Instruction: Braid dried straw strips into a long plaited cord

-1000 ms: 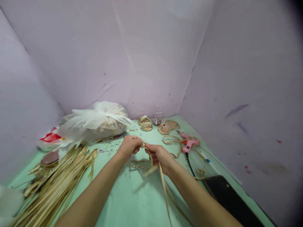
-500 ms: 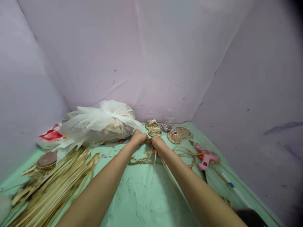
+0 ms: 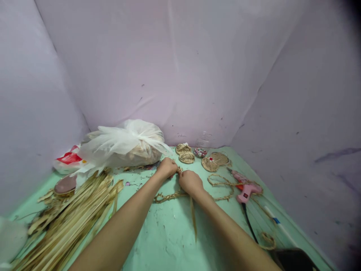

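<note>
My left hand [image 3: 167, 168] and my right hand [image 3: 191, 181] meet over the middle of the green surface, knuckles close together. Both are closed, pinching a braided straw cord [image 3: 179, 170] that shows in the small gap between them. A loose flat strip of dried fibre [image 3: 193, 218] hangs down below my right hand. More of the braided rope [image 3: 169, 197] lies curved on the surface under my wrists and loops off to the right. My fingertips are mostly hidden behind the hands.
On the left lie a bundle of dried leaf strips [image 3: 76, 222], a tied white plastic bag [image 3: 126, 146], a pink oval object [image 3: 64, 185] and a red-white packet [image 3: 69, 160]. Coiled straw pieces [image 3: 186, 157], a bead container [image 3: 200, 152] and a pink glue gun [image 3: 248, 190] sit back and right.
My hands have come slightly nearer, and my right hand has turned so its back shows more. The loose strips below it have shifted; one now hangs down wider. The camera view moved slightly.
</note>
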`<action>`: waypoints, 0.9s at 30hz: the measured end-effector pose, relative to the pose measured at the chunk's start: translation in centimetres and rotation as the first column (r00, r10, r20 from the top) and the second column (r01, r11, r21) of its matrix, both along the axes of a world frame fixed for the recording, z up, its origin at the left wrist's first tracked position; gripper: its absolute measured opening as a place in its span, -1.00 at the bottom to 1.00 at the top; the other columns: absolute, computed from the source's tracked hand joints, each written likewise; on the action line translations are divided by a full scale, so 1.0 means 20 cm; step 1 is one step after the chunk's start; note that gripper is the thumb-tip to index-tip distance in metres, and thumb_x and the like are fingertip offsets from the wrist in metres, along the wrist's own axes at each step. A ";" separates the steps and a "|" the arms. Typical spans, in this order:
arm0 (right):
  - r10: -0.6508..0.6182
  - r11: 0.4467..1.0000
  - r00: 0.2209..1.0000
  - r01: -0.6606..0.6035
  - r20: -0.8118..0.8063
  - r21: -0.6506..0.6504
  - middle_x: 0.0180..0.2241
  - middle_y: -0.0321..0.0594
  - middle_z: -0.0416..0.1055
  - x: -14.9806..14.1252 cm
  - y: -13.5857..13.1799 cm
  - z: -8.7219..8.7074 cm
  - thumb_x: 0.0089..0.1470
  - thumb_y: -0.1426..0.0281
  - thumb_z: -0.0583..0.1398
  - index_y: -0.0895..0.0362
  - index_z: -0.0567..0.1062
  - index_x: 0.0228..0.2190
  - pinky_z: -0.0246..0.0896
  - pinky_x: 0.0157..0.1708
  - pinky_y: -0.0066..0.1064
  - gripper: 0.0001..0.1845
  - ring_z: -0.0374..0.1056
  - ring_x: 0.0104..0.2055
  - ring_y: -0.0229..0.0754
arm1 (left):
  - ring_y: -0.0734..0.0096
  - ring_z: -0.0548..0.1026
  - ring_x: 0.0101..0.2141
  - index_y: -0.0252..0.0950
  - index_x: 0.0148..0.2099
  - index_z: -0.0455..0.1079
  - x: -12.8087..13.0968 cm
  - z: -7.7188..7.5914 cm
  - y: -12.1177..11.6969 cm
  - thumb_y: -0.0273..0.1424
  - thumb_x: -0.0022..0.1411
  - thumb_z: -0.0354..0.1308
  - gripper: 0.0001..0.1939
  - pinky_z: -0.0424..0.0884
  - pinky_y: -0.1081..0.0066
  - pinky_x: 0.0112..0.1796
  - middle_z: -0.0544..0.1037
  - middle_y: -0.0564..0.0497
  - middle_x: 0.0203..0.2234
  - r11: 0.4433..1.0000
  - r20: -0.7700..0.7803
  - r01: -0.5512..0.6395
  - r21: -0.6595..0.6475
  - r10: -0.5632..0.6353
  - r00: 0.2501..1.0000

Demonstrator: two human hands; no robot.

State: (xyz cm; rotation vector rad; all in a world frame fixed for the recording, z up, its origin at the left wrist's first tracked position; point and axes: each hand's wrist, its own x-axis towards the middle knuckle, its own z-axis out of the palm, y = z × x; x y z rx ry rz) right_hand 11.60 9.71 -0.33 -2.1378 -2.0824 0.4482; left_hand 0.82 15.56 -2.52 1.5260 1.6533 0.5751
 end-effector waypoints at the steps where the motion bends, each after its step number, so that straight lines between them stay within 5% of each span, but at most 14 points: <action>1: 0.004 1.000 1.000 -0.004 0.011 0.007 -0.25 0.13 0.44 0.00 -0.02 0.01 0.11 0.28 -0.10 0.26 0.50 -0.28 0.14 -0.26 -0.35 -0.54 0.35 -0.18 -0.03 | 0.53 0.21 -0.74 -0.37 -0.54 0.42 0.00 0.01 -0.01 -0.39 -0.17 0.11 -0.86 0.11 0.52 -0.64 0.23 0.10 -0.87 1.000 -0.020 0.011 0.008 -0.011 1.000; 8: 0.060 0.997 0.997 -0.063 0.057 0.054 -0.30 0.09 0.46 0.00 -0.08 0.02 0.12 0.30 -0.15 0.23 0.52 -0.33 0.14 -0.28 -0.33 -0.51 0.37 -0.22 -0.03 | 0.47 0.23 -0.74 -0.35 -0.59 0.41 0.02 0.06 -0.05 -0.15 -0.10 0.07 -0.66 0.10 0.48 -0.64 0.28 0.03 -0.85 0.997 -0.146 0.056 0.047 -0.049 0.988; 18: 0.140 0.984 0.983 -0.151 0.119 0.097 -0.38 0.07 0.47 0.03 -0.17 -0.02 0.11 0.30 -0.16 0.20 0.52 -0.39 0.13 -0.34 -0.30 -0.51 0.38 -0.32 -0.02 | 0.39 0.37 -0.57 -0.36 -0.45 0.42 0.08 0.11 -0.09 -0.35 -0.17 0.13 -0.81 0.17 0.48 -0.54 0.43 -0.03 -0.68 0.998 -0.292 0.014 0.061 0.004 0.956; 23: 0.038 0.999 0.975 -0.037 -0.219 0.008 -0.37 0.09 0.43 0.06 -0.14 -0.02 0.07 0.26 -0.07 0.24 0.50 -0.46 0.04 -0.31 -0.35 -0.57 0.30 -0.26 -0.05 | 0.40 0.37 -0.58 -0.36 -0.47 0.41 0.06 0.17 -0.16 -0.25 -0.07 0.07 -0.74 0.19 0.47 -0.52 0.43 -0.04 -0.67 0.999 -0.316 0.048 0.022 -0.038 0.948; 27: -0.018 0.993 0.899 -0.033 -0.437 -0.110 -0.63 -0.16 0.31 0.13 -0.08 0.00 0.05 0.29 -0.04 0.22 0.43 -0.60 -0.02 -0.51 -0.45 -0.61 0.21 -0.53 -0.23 | 0.38 0.36 -0.60 -0.33 -0.54 0.41 -0.01 0.24 -0.32 -0.13 -0.16 0.11 -0.68 0.20 0.45 -0.54 0.42 -0.02 -0.69 0.977 -0.356 0.199 -0.082 -0.215 0.910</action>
